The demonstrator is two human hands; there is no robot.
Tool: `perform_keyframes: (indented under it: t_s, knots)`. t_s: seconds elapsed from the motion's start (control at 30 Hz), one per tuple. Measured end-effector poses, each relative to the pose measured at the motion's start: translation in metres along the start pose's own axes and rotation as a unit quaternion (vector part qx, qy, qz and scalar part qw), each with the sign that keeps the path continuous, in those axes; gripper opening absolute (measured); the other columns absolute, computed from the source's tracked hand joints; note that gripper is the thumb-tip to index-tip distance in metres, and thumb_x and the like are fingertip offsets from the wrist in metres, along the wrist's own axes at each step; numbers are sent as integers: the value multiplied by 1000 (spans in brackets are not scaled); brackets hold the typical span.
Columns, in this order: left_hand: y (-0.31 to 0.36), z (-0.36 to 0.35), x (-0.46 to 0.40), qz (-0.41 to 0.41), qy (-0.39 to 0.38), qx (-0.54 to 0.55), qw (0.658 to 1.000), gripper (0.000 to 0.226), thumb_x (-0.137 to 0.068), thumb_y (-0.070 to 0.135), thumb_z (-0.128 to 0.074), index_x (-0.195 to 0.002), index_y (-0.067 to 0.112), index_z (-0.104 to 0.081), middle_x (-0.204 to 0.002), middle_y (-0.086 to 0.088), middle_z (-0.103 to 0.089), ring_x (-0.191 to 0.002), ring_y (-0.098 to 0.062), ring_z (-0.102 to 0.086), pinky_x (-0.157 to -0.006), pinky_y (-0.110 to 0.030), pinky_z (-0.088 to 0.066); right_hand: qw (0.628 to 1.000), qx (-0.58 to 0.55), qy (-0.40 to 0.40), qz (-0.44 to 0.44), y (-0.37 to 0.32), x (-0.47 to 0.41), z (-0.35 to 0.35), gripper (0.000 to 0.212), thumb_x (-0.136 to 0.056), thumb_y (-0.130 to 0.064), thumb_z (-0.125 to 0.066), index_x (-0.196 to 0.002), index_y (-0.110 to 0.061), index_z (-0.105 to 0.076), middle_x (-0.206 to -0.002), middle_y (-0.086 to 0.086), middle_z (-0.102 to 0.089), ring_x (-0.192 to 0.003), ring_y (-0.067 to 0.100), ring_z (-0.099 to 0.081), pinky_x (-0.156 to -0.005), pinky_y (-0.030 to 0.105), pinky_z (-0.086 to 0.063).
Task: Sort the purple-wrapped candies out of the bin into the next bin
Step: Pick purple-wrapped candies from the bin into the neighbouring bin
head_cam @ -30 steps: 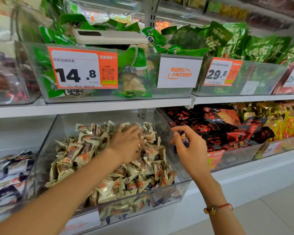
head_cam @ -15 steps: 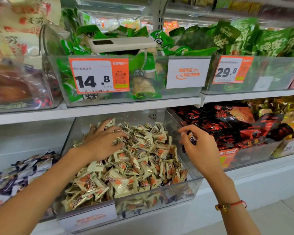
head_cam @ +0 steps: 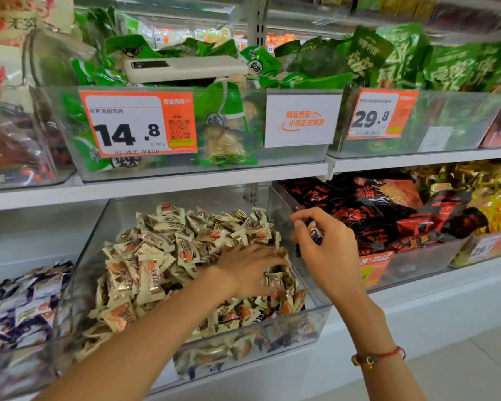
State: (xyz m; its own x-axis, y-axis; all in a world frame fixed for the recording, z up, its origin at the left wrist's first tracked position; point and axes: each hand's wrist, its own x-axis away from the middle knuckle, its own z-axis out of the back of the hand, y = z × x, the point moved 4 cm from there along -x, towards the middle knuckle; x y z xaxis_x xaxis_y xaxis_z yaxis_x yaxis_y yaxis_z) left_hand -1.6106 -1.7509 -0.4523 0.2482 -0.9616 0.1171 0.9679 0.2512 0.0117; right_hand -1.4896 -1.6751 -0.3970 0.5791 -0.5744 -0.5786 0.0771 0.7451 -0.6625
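Digging through the cream-wrapped candies [head_cam: 168,256] in the clear middle bin [head_cam: 315,311], the left hand [head_cam: 249,270] lies spread with fingers loosely bent into the near right of the pile, gripping nothing that I can see; the right hand [head_cam: 327,253] hovers over the bin's right wall, its fingers curled round purple-wrapped candies [head_cam: 314,234]; the left-hand bin [head_cam: 0,369] already holds purple wrappers; rake shallowly, lift cream wrappers aside, and watch for purple near the front wall, where dark wrappers show low down.
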Motion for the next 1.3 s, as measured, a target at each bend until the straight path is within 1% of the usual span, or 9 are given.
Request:
perform_keyframes:
  t_s: [0.13,0.23,0.37,0.47,0.63,0.8,1.03,1.23,1.3]
  knots:
    - [-12,-1,-15,32,-26,-44,998,75,-86,60,-53,-148,31,-22,-153,3,-26,-141,-22,-18,-113,-46,-21,1000,-1,-8,-6,-1,1,-5,17,-97,-25,-53,-90,-39,-58,-65,6,-66,-46,26,-51,-42,45,-42]
    - [-31,10,-2,39,-29,5,999,52,-89,61,-45,-133,33,-42,-129,7,-48,-124,-18,-37,-95,-36,-41,1000,-6,-9,-10,-2,1,-5,16,-97,-23,-53,-90,-37,-59,-65,7,-66,-48,27,-52,-44,45,-43]
    - [-71,27,33,86,16,15,996,27,-92,52,-46,-110,32,-53,-103,13,-52,-95,-11,-46,-78,-27,-35,1000,-11,-12,-12,-3,-1,-7,15,-97,-24,-53,-90,-36,-59,-66,8,-66,-47,29,-48,-42,44,-39]
    - [-89,36,56,150,54,-43,986,29,-93,50,-46,-115,32,-52,-113,11,-55,-108,-14,-46,-91,-32,-36,1000,-13,-8,-17,-7,-2,-8,14,-97,-24,-53,-92,-35,-60,-67,6,-66,-46,26,-47,-43,43,-40]
    - [-114,42,92,273,54,-116,954,45,-98,50,-32,-142,37,-35,-146,5,-39,-136,-20,-28,-114,-41,-18,1000,-19,-6,-19,-11,-1,-9,12,-97,-25,-52,-95,-33,-61,-67,5,-66,-44,25,-44,-41,41,-37]
    - [-109,40,90,256,25,-49,965,54,-98,54,-30,-148,34,-25,-156,5,-23,-144,-20,-17,-117,-42,-10,999,-13,-17,-25,-8,0,-11,15,-97,-24,-52,-92,-37,-59,-68,5,-67,-39,13,-36,-39,39,-35]
    - [-61,50,62,128,207,35,969,24,-96,34,-51,-119,35,-59,-128,12,-54,-120,-10,-43,-108,-37,-34,1000,3,-11,-10,-8,-1,-11,15,-95,-27,-52,-89,-39,-59,-67,5,-67,-45,27,-51,-41,43,-41]
    - [-46,14,12,158,-9,-4,987,42,-95,36,-54,-136,33,-49,-144,-3,-44,-138,-24,-30,-115,-46,-24,1000,14,-17,0,-8,-1,-15,13,-94,-30,-52,-89,-38,-60,-65,7,-67,-44,29,-51,-41,45,-44]
    - [-47,12,3,181,-18,-27,983,43,-93,34,-58,-135,32,-50,-148,-3,-40,-140,-24,-26,-114,-44,-24,1000,14,-24,3,-8,-1,-17,12,-94,-31,-51,-90,-38,-60,-65,7,-67,-45,28,-52,-42,45,-44]
